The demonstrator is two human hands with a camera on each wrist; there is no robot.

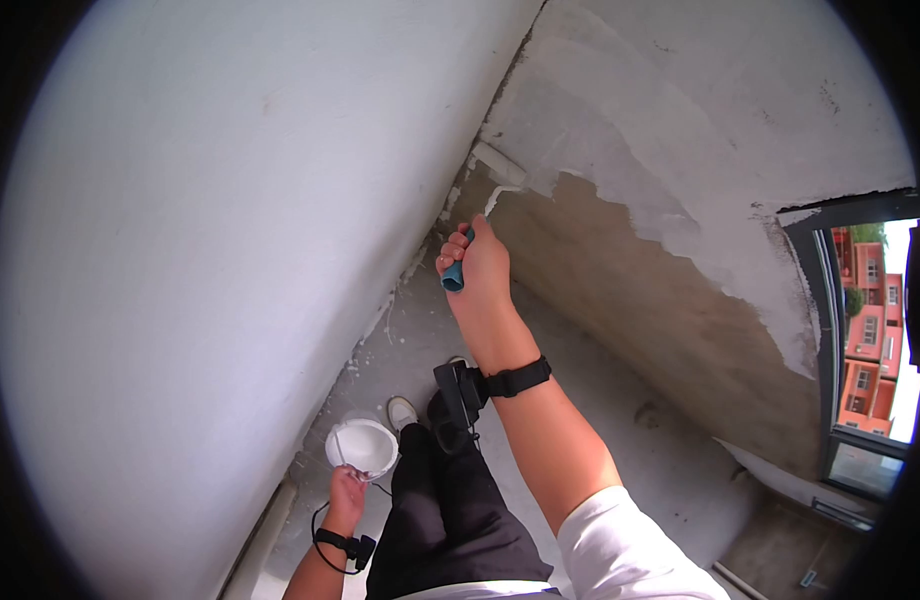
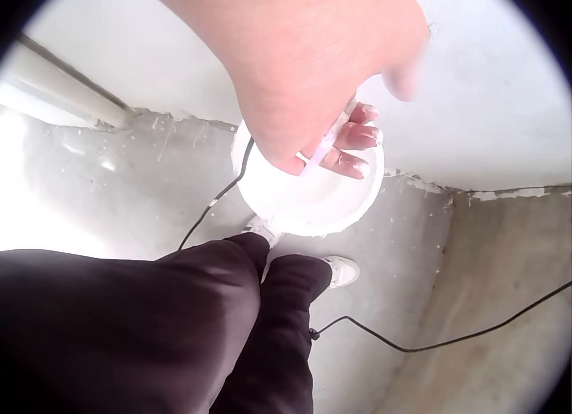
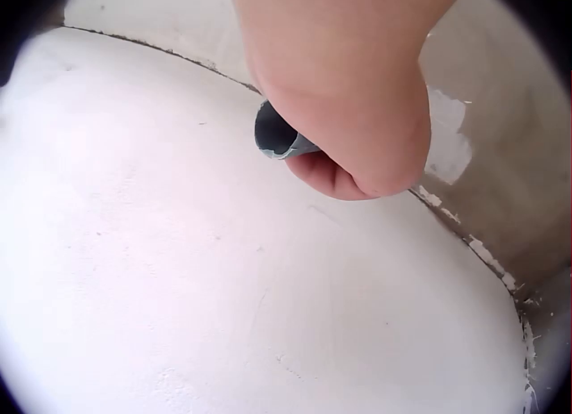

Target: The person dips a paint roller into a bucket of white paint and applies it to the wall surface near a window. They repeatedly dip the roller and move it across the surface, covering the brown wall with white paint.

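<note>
My right hand [image 1: 483, 262] grips the teal handle [image 1: 453, 278] of a paint roller, stretched out toward the wall corner. The white roller sleeve [image 1: 500, 163] lies at the lower edge of the wet white coat on the right wall. In the right wrist view the hollow handle end [image 3: 278, 133] sticks out of the curled fingers [image 3: 326, 175]. Low down at the left, my left hand [image 1: 348, 489] holds a white bucket [image 1: 383, 445] by its thin bail handle [image 2: 323, 149]. White smears mark the fingertips [image 2: 357, 139] over the bucket's mouth.
A smooth white wall [image 1: 210, 220] rises close on the left. Bare grey-brown plaster [image 1: 580, 240] shows below the white coat on the right wall. A dark-framed window [image 1: 825, 330] is at the right. Shoes [image 1: 402, 412] stand on the spattered concrete floor [image 1: 600, 420]. Black cable [image 2: 407, 349] hangs near the legs.
</note>
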